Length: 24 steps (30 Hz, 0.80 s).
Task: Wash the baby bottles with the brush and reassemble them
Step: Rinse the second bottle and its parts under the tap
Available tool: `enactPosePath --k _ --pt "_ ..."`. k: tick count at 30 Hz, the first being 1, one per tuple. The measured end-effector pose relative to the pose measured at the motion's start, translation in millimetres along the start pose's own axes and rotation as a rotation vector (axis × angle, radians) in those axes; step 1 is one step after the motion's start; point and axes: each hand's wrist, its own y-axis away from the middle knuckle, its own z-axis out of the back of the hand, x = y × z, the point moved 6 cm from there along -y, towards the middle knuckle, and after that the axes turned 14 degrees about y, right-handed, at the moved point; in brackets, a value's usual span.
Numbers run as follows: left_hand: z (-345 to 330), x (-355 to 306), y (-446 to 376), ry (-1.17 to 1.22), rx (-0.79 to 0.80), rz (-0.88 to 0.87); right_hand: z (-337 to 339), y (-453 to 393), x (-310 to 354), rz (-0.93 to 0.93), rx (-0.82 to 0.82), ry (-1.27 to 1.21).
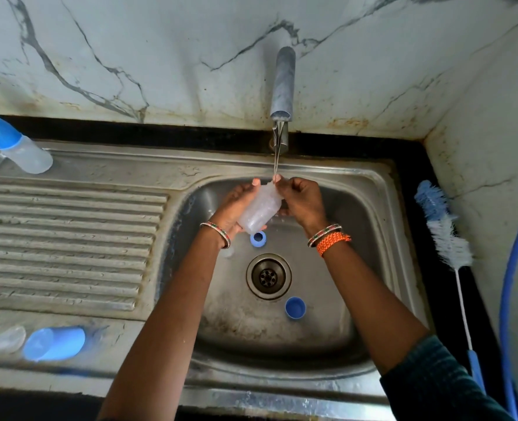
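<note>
A clear, open baby bottle body [259,211] is held tilted over the sink basin under a thin stream of water from the tap [282,86]. My left hand [231,208] cups it from below and the left. My right hand [301,200] grips its upper rim with the fingertips. In the basin lie a blue screw ring [258,238] and a blue cap [295,307]. The blue-and-white bottle brush [447,235] rests on the black counter at the right. An assembled bottle with a blue cap [14,145] lies at the far left.
The steel sink [382,208] has a drain [269,276] in the middle and a ribbed drainboard [69,238] on the left. A blue cap [54,343] and a clear piece [1,340] lie on the front left rim. A blue hose [506,284] curves along the right wall.
</note>
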Motion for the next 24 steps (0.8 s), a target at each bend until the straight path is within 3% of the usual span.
enactPosePath --k 2,5,8,14,16,20,22,24 --pt "5 1 5 0.103 0.023 -0.025 -4 0 0 0.02 0.018 0.023" --pt "17 0 11 0.139 -0.012 -0.115 -14 5 3 0.065 0.184 0.024" --pt "19 -3 13 0.255 0.005 -0.072 -15 7 7 0.06 0.304 -0.037" --pt "9 -3 13 0.25 0.059 -0.002 -7 4 14 0.007 0.187 -0.013" --pt "5 -4 13 0.172 0.041 -0.058 -5 0 13 -0.006 0.085 0.02" --pt "-6 -16 14 -0.36 0.043 -0.462 0 -1 11 -0.02 -0.036 0.069" --pt "-8 -16 17 -0.462 0.048 -0.559 -1 0 13 0.02 0.032 0.134" --pt "2 -14 13 -0.373 -0.009 -0.492 -3 3 15 0.05 0.183 0.117"
